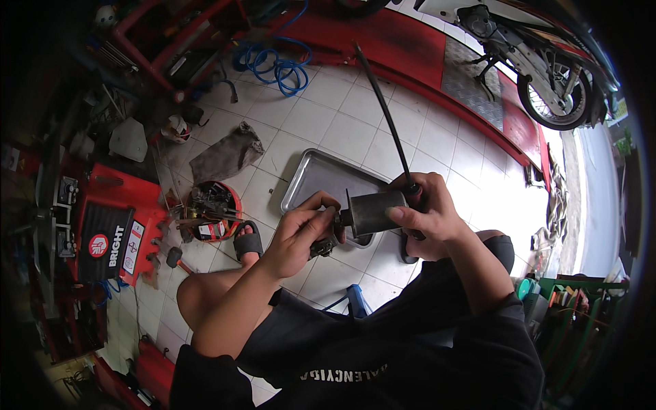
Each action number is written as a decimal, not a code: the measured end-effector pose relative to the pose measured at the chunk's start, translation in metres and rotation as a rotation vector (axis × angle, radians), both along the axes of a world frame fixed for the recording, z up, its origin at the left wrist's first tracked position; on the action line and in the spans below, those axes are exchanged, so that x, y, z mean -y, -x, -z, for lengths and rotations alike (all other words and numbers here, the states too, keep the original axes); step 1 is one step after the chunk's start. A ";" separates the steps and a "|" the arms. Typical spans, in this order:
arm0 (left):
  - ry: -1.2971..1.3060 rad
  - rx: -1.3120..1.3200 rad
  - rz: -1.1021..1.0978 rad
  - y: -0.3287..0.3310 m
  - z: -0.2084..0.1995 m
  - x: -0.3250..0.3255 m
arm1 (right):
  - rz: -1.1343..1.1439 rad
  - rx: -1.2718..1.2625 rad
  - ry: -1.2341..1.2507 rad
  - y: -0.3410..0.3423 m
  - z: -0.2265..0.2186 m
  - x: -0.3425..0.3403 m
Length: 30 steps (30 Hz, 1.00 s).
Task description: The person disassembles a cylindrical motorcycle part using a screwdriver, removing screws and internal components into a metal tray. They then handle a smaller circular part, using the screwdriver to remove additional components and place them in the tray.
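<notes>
Above the floor, my right hand (435, 213) is wrapped round a dark grey metal cylinder (372, 214) with a flat flange at its left end. A long black cable (388, 116) runs up and away from beside my right fingers. My left hand (304, 236) is closed at the cylinder's left end, pinching a small dark metal part (322, 247) that pokes out below its fingers. My fingers hide most of that part, and I cannot tell whether it is joined to the cylinder. Beneath both hands lies a shallow metal tray (321, 179) on the tiles.
A grey rag (229, 152) and a red tub of tools (236, 205) lie to the left, near a hammer (179, 260). Farther off are a coiled blue hose (290, 75), a red lift platform (403, 41) and a motorcycle (540, 61). Green shelving (588, 321) stands right.
</notes>
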<state>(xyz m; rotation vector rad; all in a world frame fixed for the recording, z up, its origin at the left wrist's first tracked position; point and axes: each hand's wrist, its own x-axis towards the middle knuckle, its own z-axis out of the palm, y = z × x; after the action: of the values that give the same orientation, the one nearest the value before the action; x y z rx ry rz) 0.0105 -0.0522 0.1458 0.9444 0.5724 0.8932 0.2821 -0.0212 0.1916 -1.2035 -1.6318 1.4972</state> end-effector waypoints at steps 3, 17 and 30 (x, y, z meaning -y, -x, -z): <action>-0.041 0.037 0.025 -0.006 -0.003 0.002 | 0.012 -0.016 -0.097 -0.008 -0.011 0.006; -0.228 -0.204 0.004 0.017 -0.001 -0.011 | 0.079 -0.440 0.342 0.015 0.044 0.020; -0.034 -0.005 -0.215 -0.004 0.003 -0.015 | 0.195 -0.203 -0.107 0.072 0.020 0.018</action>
<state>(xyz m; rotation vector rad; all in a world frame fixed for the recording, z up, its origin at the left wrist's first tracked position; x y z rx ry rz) 0.0141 -0.0369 0.1429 0.9275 0.6741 1.0954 0.2100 -0.0396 0.1720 -1.0808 -1.3996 1.3454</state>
